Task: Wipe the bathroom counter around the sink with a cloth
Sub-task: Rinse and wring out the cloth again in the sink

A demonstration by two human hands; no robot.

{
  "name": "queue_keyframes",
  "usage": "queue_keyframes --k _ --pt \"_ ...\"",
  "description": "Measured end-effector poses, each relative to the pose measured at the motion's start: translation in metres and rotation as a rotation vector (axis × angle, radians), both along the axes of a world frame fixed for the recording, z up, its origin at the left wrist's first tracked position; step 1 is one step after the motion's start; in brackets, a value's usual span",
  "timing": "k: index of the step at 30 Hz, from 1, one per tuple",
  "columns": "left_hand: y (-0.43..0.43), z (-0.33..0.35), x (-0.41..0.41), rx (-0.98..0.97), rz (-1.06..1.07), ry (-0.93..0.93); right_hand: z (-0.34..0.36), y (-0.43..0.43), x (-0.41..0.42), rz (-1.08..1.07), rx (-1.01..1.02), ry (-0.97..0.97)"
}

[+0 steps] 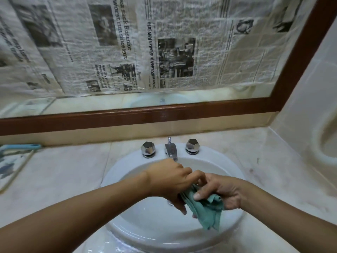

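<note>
1. Nearest you, the white sink (145, 240) has a wet sheen along its front rim.
2. Above the bowl, both your hands grip the green cloth (206, 210). Your left hand (169, 181) curls round its upper end, and your right hand (224, 192) pinches it with the thumb on top. The rest of the cloth hangs bunched below your hands, touching no surface.
3. The pale worktop (60, 179) lies on either side of the sink, and the cloth is not on it. This looks like wringing or gathering the cloth, not wiping.
4. To the right of the sink, dark marks (252, 170) show on the worktop, so that side likely needs wiping. The left side looks dull and faintly smudged. I cannot tell if any part has been wiped.
5. Behind your hands stand the tap (171, 149) and two knobs (148, 149). The strip of worktop behind them also looks left to do.
6. Farthest back, a wood-framed mirror (164, 115) is covered with newspaper (127, 42).
</note>
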State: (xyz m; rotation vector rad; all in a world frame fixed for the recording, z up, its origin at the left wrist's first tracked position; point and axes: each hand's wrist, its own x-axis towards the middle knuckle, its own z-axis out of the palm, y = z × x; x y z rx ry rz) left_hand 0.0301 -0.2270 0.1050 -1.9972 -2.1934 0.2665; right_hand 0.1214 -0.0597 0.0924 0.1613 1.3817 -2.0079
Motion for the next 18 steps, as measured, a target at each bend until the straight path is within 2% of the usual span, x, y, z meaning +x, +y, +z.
queue_keyframes --k 4,13,16,18 --pt "0.008 0.023 0.002 -0.027 0.073 0.052 0.021 0.008 -0.02 0.115 0.218 0.003" --pt "0.007 0.038 0.0 -0.062 0.305 0.059 0.037 0.002 -0.029 0.164 0.583 0.092" --pt "0.002 0.034 -0.005 -0.01 0.429 0.006 0.039 -0.018 -0.022 0.07 0.853 0.298" --pt "0.0 0.033 -0.009 -0.021 0.517 -0.084 0.035 -0.026 -0.016 0.049 1.149 0.578"
